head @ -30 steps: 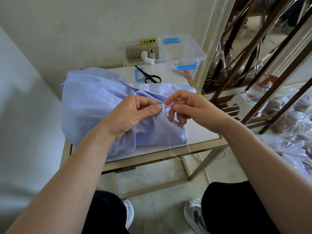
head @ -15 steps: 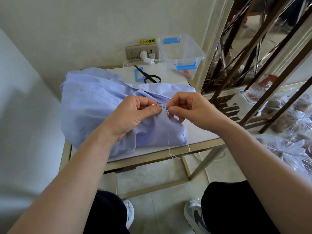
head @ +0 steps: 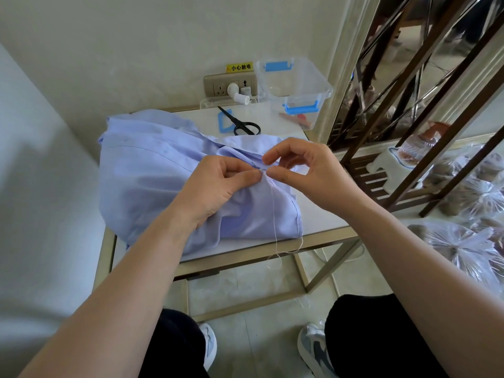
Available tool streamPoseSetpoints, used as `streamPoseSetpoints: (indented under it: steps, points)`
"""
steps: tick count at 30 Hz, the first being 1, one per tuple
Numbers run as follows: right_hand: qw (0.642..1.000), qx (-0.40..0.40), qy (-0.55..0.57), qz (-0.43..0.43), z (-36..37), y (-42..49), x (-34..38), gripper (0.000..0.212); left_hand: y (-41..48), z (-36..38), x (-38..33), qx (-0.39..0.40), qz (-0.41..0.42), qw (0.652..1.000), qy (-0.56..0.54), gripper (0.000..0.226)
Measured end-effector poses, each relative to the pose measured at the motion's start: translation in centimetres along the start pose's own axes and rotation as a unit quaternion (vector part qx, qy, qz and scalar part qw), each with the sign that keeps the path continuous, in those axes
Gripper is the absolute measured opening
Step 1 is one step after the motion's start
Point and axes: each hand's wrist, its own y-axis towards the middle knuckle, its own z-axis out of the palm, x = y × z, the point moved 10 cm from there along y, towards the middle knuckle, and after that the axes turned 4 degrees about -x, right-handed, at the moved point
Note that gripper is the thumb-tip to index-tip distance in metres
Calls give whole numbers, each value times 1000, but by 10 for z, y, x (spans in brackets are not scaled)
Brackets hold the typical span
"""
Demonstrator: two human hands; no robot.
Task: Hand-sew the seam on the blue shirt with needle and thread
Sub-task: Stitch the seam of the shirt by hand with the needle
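The blue shirt [head: 152,173] lies bunched on the small white table [head: 321,222]. My left hand [head: 218,186] pinches a fold of its seam between thumb and forefinger. A thin needle [head: 262,168] pokes out of that fold, mostly buried in the cloth. My right hand [head: 305,170] is just right of it, forefinger lifted off the thumb, and the thumb tip touches the needle's end. White thread [head: 275,225] hangs from the seam, over the table's front edge, and curls below it.
Black scissors [head: 242,124] and a blue plastic frame [head: 224,121] lie behind the shirt. A clear box [head: 296,85] with blue clips stands at the back right by a wall socket [head: 231,84]. A metal lattice [head: 425,105] and bagged goods [head: 469,241] are on the right.
My right hand's forefinger has lifted away from the thumb, loosening its pinch on the needle. The needle has gone further into the fold. My left hand has kept its hold.
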Motion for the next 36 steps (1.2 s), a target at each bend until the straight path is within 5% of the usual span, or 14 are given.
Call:
streamPoseSetpoints:
  steps: [9,12,14,16,19,21,22,24,26,28,31,36]
  points:
    - [982,-28,-89,-162,9,-5,33,4,-1,2,-1,2,9,1000,19,25]
    - [995,7,19,-98,15,-7,33,4,0,-8,1,-41,10,998,45,28]
    - [985,97,141,-15,29,-11,27,8,1,-15,4,-70,0,997,35,23]
    - [932,284,207,86,57,-29,20,8,2,-22,6,-96,-5,995,19,20]
    - [755,599,169,204,87,-98,17,9,3,-27,9,-123,-5,992,-14,17]
    - [696,663,169,219,88,-119,23,9,3,-27,10,-124,-4,992,-26,16]
    - [708,649,177,215,88,-115,24,10,3,-27,9,-121,-2,992,-27,17]
    - [800,534,188,197,84,-85,22,15,3,-24,7,-111,2,994,-16,17]
    - [910,328,161,194,64,-43,5,15,3,-21,6,-101,5,995,4,15]
    - [967,143,107,180,36,-18,-7,9,3,-20,6,-95,4,995,10,13]
    - [990,18,50,129,16,-7,-4,12,3,-19,7,-86,4,996,6,12]
    - [996,-43,-24,79,14,-3,-2,20,1,-12,3,-65,6,998,2,17]
